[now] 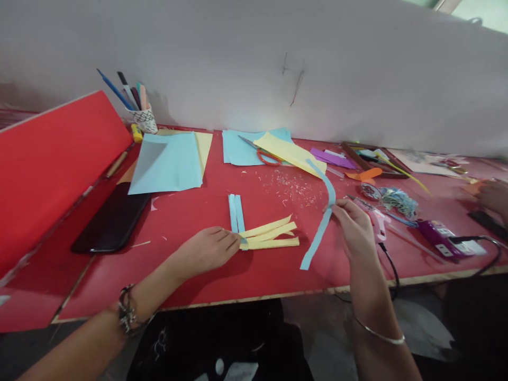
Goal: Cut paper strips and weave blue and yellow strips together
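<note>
My right hand [354, 226] pinches a long light-blue paper strip [319, 235] near its middle, lifted above the table, its two ends hanging to either side. My left hand [214, 250] is closed, its fingertips on the joined end of several yellow paper strips [273, 242] that fan out to the right. Two short light-blue strips [237, 211] point away from that same end, toward the wall. How the yellow and blue strips join is partly hidden by my left fingers.
Blue sheets [169, 161], a black phone [113, 225] and a pen cup [143, 119] lie left. Orange-handled scissors [268, 157] rest under a yellow sheet [291, 151]. Right are paper scraps [291, 188], a pink glue gun [379, 222], a purple box [442, 238] and another person's hand [494, 197].
</note>
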The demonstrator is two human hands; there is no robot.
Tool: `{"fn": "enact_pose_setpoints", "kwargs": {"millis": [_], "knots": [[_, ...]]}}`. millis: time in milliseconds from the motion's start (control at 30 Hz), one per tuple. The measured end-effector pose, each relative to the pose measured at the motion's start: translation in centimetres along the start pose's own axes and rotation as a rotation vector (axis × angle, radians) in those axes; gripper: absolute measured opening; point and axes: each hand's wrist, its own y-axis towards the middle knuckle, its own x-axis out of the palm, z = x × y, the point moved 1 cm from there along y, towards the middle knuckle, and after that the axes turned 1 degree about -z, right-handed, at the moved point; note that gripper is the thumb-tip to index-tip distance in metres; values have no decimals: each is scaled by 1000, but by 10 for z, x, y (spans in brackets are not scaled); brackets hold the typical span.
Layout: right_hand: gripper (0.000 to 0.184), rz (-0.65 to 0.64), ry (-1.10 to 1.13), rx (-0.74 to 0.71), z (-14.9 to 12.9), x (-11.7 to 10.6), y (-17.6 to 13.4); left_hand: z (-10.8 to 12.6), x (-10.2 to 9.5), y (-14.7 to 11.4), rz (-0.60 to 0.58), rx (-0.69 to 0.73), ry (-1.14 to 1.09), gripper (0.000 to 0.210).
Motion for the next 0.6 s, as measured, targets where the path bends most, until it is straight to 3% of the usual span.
{"fn": "enact_pose_setpoints", "kwargs": {"millis": [133, 233, 400, 600], "knots": [[5, 24, -58, -69, -12, 12, 28, 3, 0, -3, -55, -17, 55, 28], [5, -29, -107, -84, -18, 25, 52, 1, 3, -3, -101, -49, 81, 29], [9, -67, -251, -41, -15, 50, 88, -21, 16, 6, -261, -172, 62, 25], [5, -2, -489, -57, 7, 53, 90, -48, 29, 16, -293, -212, 37, 23]]}}
